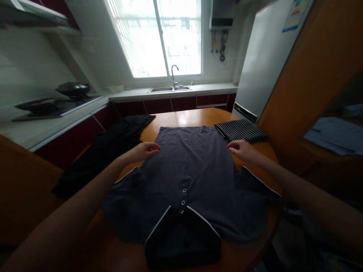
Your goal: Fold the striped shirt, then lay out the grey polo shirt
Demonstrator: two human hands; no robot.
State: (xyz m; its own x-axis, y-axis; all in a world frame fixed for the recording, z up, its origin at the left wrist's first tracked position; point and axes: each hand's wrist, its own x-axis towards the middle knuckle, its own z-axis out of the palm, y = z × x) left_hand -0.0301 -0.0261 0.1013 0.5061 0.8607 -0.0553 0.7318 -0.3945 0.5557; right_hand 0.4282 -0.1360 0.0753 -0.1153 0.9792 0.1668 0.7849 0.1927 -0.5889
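Observation:
A dark grey-blue polo shirt (pixel 195 158) lies spread front up on the round wooden table, its hem toward the window and its black, white-edged collar toward me. My left hand (pixel 144 151) is at the shirt's left side edge, with fingers curled together and tips on the cloth. Opposite it, my right hand (pixel 243 150) has thumb and fingers pinched at the right side edge. The fabric between the hands lies mostly flat, with light wrinkles. Both short sleeves stretch outward, and light round buttons show on the placket.
On the wooden table (pixel 184 117), a black garment (pixel 104 151) lies at the left and a folded black-and-white striped cloth (pixel 241 130) at the far right. Beyond are a sink (pixel 170 89), a stove with a wok (pixel 73 89) and a fridge (pixel 262 56).

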